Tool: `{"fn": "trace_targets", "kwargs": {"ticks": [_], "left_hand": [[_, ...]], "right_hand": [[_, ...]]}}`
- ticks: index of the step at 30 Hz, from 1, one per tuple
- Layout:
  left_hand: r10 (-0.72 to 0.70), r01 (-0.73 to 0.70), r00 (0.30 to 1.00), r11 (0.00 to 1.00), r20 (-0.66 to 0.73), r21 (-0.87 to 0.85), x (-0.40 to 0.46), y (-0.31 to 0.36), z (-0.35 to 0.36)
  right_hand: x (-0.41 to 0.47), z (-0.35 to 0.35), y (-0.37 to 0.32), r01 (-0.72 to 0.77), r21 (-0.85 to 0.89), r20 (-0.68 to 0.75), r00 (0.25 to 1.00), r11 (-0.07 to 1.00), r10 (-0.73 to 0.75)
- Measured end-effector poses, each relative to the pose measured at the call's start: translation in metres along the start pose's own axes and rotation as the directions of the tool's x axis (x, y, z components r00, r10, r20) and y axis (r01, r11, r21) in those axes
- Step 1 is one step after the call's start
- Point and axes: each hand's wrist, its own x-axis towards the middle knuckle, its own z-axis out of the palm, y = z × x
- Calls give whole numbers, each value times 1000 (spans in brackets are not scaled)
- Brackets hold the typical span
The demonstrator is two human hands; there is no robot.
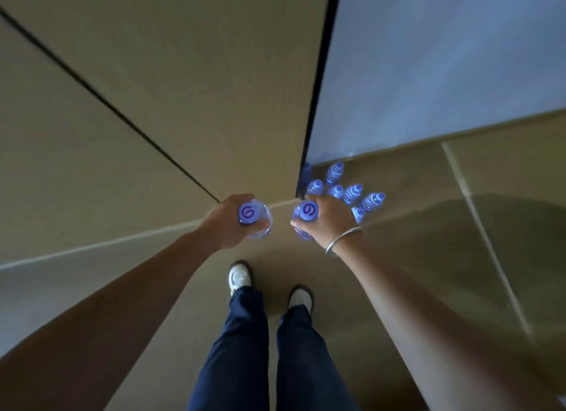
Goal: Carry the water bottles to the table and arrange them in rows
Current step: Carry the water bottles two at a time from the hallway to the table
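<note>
We look straight down at two clear plastic bottles with round blue caps. Our left hand [225,223] grips the left bottle [255,217] and our right hand [329,219], with a metal bangle [343,240] on its wrist, grips the right bottle [304,217]. More bottles [352,193] stand clustered on the smooth tan floor [428,227] beside a dark-edged panel [318,104], just beyond the right hand. White shoes [240,277] stand below.

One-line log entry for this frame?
left hand: holds bottle | right hand: holds second bottle | remaining bottles: on floor | table: unseen
</note>
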Motion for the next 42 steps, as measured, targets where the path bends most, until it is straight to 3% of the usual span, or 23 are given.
{"fn": "trace_targets", "kwargs": {"ticks": [7,12,17,23,35,42], "left_hand": [[-88,68,944,995,-317,-73,-107,-13,-115],[-181,111,820,981,-543,-159,-193,-48,-181],[-267,157,698,962,-664,-222,-283,-99,-247],[-367,266,556,928,-746,-260,-386,-161,-304],[-563,352,75,787,-823,-507,-526,-258,-359],[-586,353,-38,750,-809,-560,-562,-312,-419]], "right_hand": [[-28,-6,-164,262,-67,55,965,963,-258],[-53,27,-279,430,-88,137,899,899,-416],[-88,88,-379,574,-118,281,802,810,-527],[-130,174,-479,682,-21,388,680,731,-622],[-196,309,-622,830,163,550,372,533,-748],[-195,380,-714,853,260,656,187,452,-731]]}}
